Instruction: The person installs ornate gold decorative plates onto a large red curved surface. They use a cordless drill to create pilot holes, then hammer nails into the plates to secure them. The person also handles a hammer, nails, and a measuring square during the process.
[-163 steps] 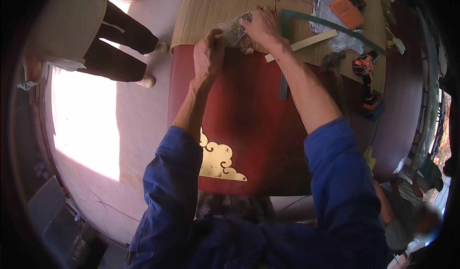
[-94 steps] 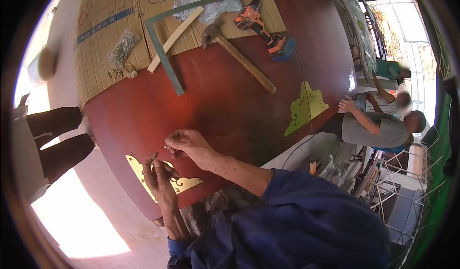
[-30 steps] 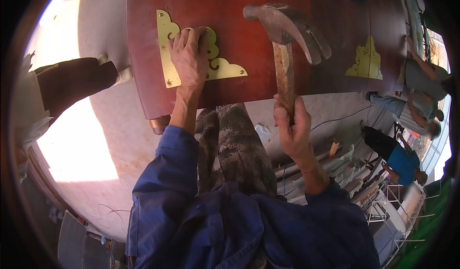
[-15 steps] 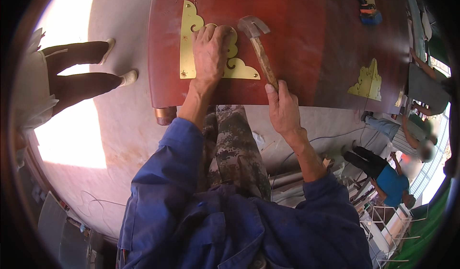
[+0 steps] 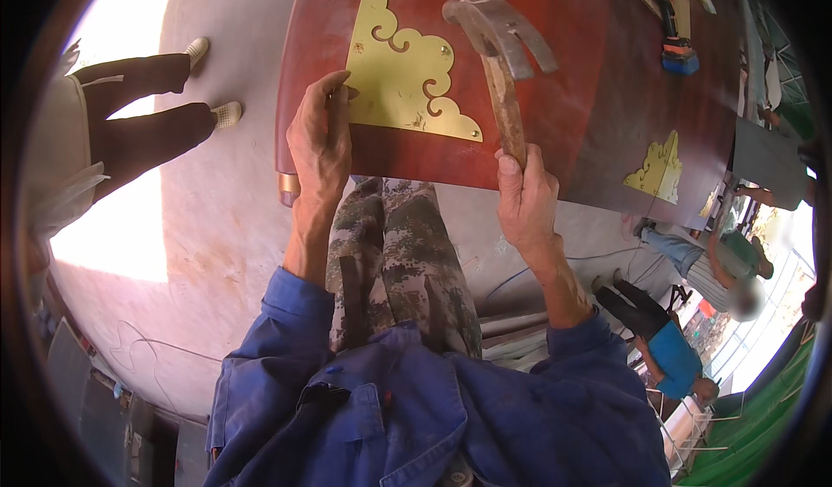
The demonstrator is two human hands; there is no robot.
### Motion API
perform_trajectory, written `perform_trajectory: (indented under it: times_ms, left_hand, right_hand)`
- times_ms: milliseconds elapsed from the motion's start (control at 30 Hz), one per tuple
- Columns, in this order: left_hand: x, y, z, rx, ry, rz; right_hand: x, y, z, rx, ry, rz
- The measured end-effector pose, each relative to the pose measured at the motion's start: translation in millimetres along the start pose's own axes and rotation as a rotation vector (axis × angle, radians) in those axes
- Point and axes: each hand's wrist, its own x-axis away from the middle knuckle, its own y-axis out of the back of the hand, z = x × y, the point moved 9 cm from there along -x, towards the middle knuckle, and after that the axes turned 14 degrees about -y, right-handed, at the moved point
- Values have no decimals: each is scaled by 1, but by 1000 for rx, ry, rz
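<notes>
Left hand (image 5: 319, 145): lay on the red tabletop (image 5: 572, 97), fingertips pinching at the brass corner plate's (image 5: 406, 80) left edge
Right hand (image 5: 526, 199): gripped a raised claw hammer (image 5: 503, 62) over that plate

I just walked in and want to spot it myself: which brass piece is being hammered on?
Find the long red-brown wooden panel. At its near corner, beside the left hand, lies a triangular brass corner plate with scrolled cut-outs. The right hand holds the hammer raised above it, unlike the smaller brass plate farther right, which nobody touches.
</notes>
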Motion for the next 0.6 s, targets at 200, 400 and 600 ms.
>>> perform_trajectory:
  times_ms: [200,400,600]
  left_hand:
    - [29,6,12,237,242,44]
    - [53,-4,11,587,427,-67]
    - [46,11,-7,136,133,29]
  right_hand:
    - [-6,-19,-50,194,-197,46]
    - [-4,-20,-48,83,-115,-9]
    - [-3,-22,-39,82,-76,-42]
